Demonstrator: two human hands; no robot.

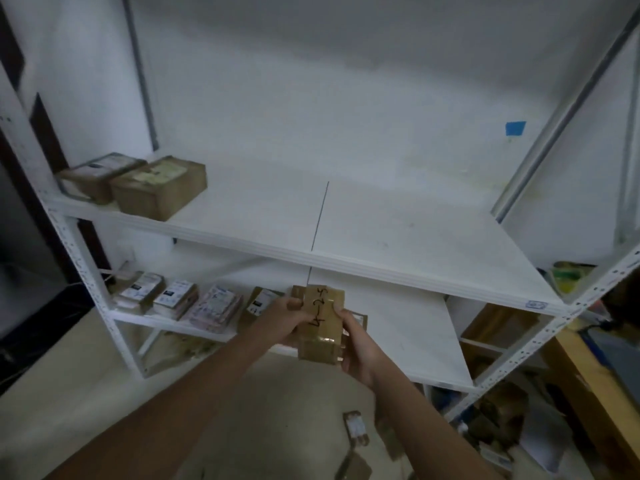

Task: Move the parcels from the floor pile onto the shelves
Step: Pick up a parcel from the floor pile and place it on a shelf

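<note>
Left hand [284,320], right hand [360,355] around brown parcel [323,317]

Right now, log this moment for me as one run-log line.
phase: parcel held, not yet shelved | left hand: grips marked box | right hand: grips same box | position: before lower shelf | upper shelf: two boxes at left end

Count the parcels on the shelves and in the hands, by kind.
Brown boxes, top shelf: 2
Labelled parcels, lower shelf: 3
Pink parcel, lower shelf: 1
Held box: 1
Total: 7; another may hide behind the right hand.
</note>
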